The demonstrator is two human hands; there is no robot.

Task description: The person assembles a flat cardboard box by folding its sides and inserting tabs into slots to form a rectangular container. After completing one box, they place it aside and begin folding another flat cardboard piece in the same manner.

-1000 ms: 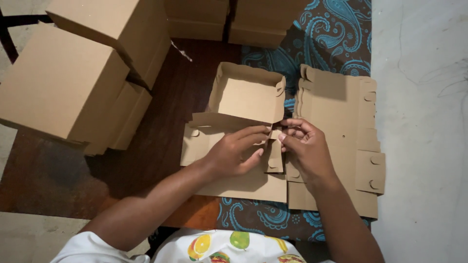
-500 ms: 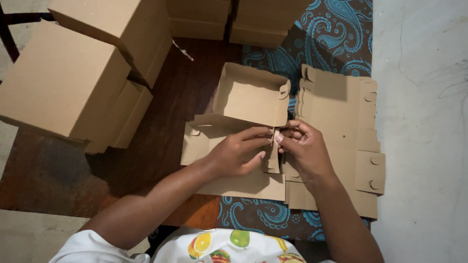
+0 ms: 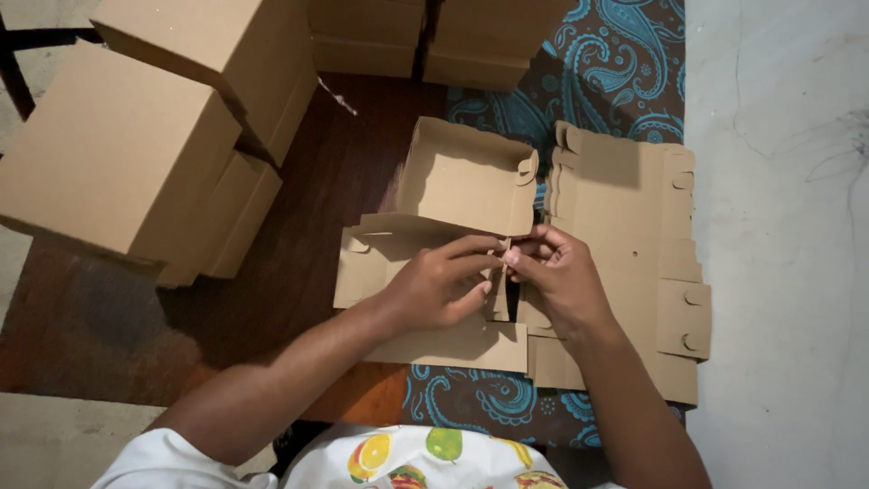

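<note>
A half-folded brown cardboard box [image 3: 462, 177] lies on the floor in front of me, its far part raised into walls and its near part still flat. My left hand [image 3: 444, 282] and my right hand [image 3: 557, 276] meet at the box's right side, fingertips pinching a small cardboard flap [image 3: 503, 249] between them. A stack of flat die-cut cardboard blanks [image 3: 634, 226] lies right of the box, partly under my right hand.
Several finished closed cardboard boxes [image 3: 118, 154] are stacked at the left and more stand along the top [image 3: 434, 36]. A blue paisley cloth [image 3: 606, 72] covers the floor under the blanks. A pale wall [image 3: 787, 244] stands at the right.
Both hands stay at the same flap; the fingers have shifted slightly, pressing the flap closer to the box's side.
</note>
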